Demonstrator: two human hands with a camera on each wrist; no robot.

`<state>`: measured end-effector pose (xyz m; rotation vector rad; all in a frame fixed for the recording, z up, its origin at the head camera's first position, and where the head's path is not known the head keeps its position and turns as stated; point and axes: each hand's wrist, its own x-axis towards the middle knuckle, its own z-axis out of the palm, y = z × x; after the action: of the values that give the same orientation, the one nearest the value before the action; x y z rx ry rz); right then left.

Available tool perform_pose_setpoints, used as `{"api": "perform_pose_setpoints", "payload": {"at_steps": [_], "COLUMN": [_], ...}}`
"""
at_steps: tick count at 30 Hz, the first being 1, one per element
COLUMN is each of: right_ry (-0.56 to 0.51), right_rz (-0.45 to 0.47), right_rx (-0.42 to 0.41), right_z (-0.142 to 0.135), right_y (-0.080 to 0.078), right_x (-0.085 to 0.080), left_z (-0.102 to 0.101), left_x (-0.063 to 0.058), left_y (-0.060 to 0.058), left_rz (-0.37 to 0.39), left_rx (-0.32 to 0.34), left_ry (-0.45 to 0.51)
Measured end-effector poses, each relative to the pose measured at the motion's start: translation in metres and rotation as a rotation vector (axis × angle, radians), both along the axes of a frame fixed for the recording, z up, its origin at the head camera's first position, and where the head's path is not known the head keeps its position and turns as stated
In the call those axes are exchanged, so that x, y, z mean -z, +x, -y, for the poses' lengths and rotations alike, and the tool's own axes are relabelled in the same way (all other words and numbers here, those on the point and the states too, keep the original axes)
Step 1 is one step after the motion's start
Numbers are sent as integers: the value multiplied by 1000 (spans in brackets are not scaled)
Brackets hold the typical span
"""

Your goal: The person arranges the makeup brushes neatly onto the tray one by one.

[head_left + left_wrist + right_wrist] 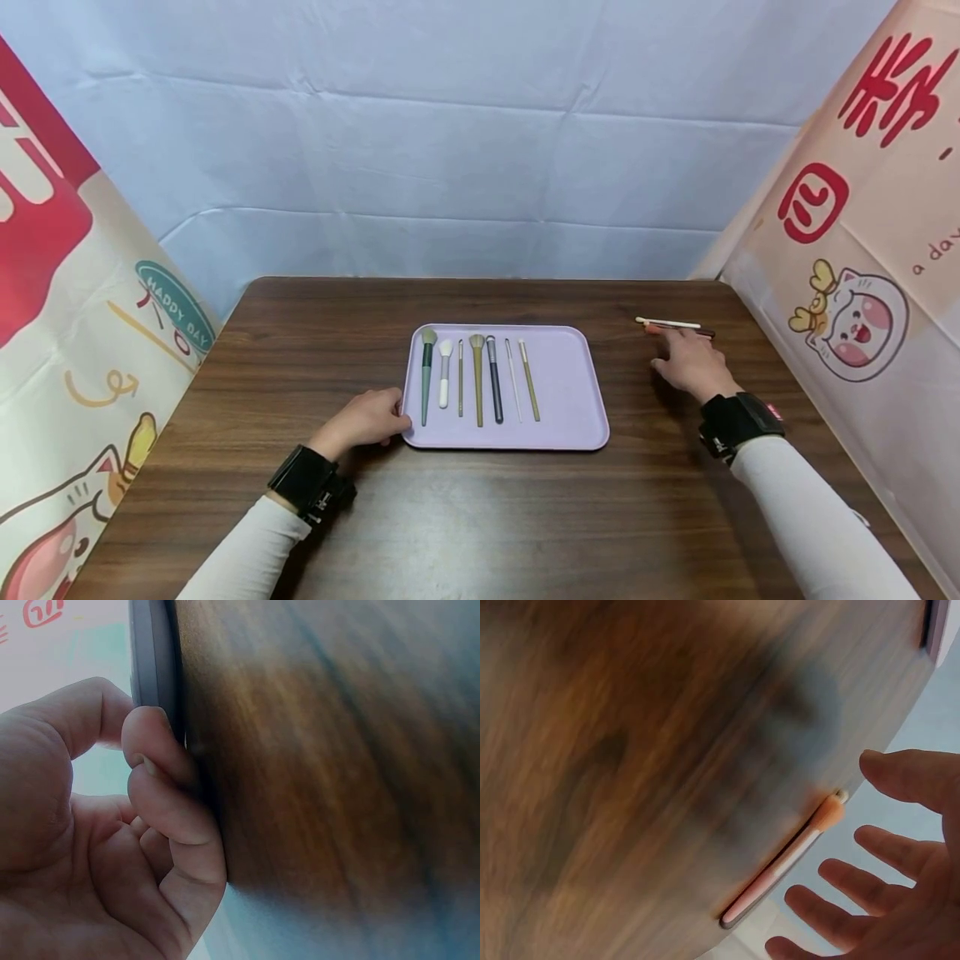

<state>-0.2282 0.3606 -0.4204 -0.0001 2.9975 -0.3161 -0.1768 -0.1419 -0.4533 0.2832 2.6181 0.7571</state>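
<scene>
A lilac tray (570, 392) lies on the brown table with several makeup brushes in a row, among them a green brush (426, 375) and a dark-handled brush (494, 383). My left hand (372, 417) grips the tray's left rim near the front corner. In the left wrist view, thumb and curled fingers (176, 802) close at the tray's edge (156, 660). Over at the right, my right hand (693, 365) hovers palm down with spread fingers, holding nothing. Beneath it lies a brush with orange bristles and a pinkish handle (776, 868); a slim white brush (675, 323) lies just behind.
A dark brush handle (705, 332) shows partly past the right hand. Pale cloth (480, 167) hangs behind the wooden table (480, 533). Printed sheets stand at the left (112, 333) and right (862, 208).
</scene>
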Motion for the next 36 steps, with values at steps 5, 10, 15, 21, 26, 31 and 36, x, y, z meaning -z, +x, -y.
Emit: {"api": "perform_pose_setpoints", "payload": {"at_steps": [5,10,15,21,26,31,36], "right_ry": [-6,-19,-21,-3,-1,-12,-12], "right_rz": [19,8,14,19,14,8,0], "right_rx": [13,3,-5,-15,-25,-29,-39], "right_z": [-10,-21,-29,-40,-47,-52,-55], "right_y": [-3,-6,-10,-15,-21,-24,-24], "right_x": [2,5,7,8,10,11,12], "left_z": [0,0,0,-1,0,0,0], "left_x": [0,-1,-2,-1,-1,-2,-3], "left_y": [-1,0,0,0,-1,0,0], "left_rz": [-2,-2,1,-2,-7,-22,-19], "left_rx": [3,4,4,4,10,27,25], "left_ry": [-2,-4,-4,-8,-8,-7,-4]}}
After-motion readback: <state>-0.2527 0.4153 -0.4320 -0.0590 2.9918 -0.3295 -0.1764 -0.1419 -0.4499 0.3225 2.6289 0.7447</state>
